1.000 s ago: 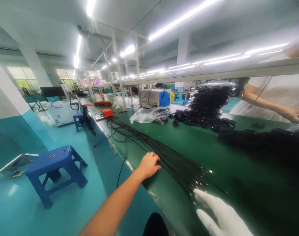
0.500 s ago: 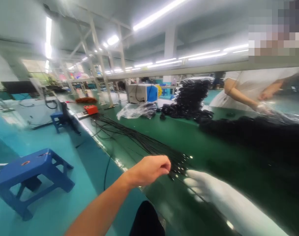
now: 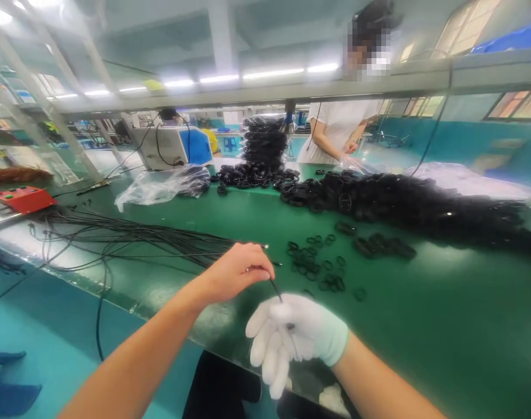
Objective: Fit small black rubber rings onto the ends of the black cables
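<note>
My bare left hand [image 3: 239, 269] is closed, its thumb and fingers pinching a thin black cable [image 3: 275, 289]. The cable runs down into my right hand [image 3: 298, 329], which wears a white glove and grips it between thumb and index finger, the other fingers loosely extended. Under and beyond my left hand, a long bundle of black cables [image 3: 156, 233] lies across the green tabletop [image 3: 449, 308], a few ends showing bright tips. Small black rings [image 3: 307, 265] are scattered just past my hands.
A red control box [image 3: 25, 199] sits at the left end of the cables. Behind are a clear plastic bag [image 3: 160, 185], a blue-and-white machine [image 3: 173, 145] and a long heap of black coiled pieces [image 3: 392, 201]. Across the table stands a person in white [image 3: 335, 128].
The view has swung right. My right hand has turned palm up and come close to my left, with the cable now running between both hands. The small rings have come clearly into view.
</note>
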Tool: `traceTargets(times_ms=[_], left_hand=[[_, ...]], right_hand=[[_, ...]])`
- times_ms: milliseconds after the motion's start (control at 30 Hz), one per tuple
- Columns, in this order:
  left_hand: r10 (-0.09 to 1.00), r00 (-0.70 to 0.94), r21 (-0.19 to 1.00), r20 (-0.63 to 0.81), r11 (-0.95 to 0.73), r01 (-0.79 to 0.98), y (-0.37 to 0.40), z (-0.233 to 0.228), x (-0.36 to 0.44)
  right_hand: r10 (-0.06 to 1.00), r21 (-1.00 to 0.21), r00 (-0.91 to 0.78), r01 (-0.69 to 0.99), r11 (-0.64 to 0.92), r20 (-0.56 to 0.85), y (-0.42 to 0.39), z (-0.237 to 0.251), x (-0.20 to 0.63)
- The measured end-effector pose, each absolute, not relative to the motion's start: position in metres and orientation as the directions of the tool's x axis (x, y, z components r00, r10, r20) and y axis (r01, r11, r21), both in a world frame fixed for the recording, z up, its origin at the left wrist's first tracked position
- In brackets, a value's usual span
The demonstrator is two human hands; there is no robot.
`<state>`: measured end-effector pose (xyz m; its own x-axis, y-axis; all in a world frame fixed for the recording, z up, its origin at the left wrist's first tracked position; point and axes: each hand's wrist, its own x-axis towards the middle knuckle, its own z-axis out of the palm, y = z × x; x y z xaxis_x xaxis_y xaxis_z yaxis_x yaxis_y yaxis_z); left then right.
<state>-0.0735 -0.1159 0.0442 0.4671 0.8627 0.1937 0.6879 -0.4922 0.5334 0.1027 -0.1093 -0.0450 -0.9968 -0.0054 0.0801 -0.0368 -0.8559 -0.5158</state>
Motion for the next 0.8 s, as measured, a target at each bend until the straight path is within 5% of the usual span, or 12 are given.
traceTargets(times_ms=[133, 233, 333, 533, 667, 800], left_hand=[[0.857, 0.465, 0.511, 0.221, -0.508, 0.694, -0.104, 0.032, -0.064], [0.880, 0.425, 0.475, 0.213, -0.473, 0.742, -0.100, 0.007, -0.069], [0.952, 0.233, 0.315, 0.198, -0.287, 0.905, -0.109, -0.019, -0.079], [0.868, 0.414, 0.110, 0.276, -0.456, 0.883, -0.176, -0.042, -0.058], [0.766, 0.533, 0.024, 0.360, -0.579, 0.815, -0.201, -0.018, -0.038], [0.827, 0.396, 0.187, 0.399, -0.497, 0.848, -0.178, 0.032, -0.043]], right_hand=[[0.024, -0.546, -0.995, -0.076, -0.834, 0.101, -0.106, -0.038, 0.110], [0.245, -0.529, -0.937, -0.344, -0.776, 0.249, -0.096, -0.023, 0.126], [0.523, -0.430, -0.795, -0.606, -0.669, 0.307, -0.080, -0.006, 0.146], [0.717, -0.480, -0.675, -0.693, -0.538, 0.170, -0.058, 0.000, 0.156], [0.726, -0.588, -0.688, -0.599, -0.544, 0.028, -0.062, -0.013, 0.145], [0.482, -0.694, -0.876, -0.351, -0.628, 0.007, -0.080, -0.023, 0.132]])
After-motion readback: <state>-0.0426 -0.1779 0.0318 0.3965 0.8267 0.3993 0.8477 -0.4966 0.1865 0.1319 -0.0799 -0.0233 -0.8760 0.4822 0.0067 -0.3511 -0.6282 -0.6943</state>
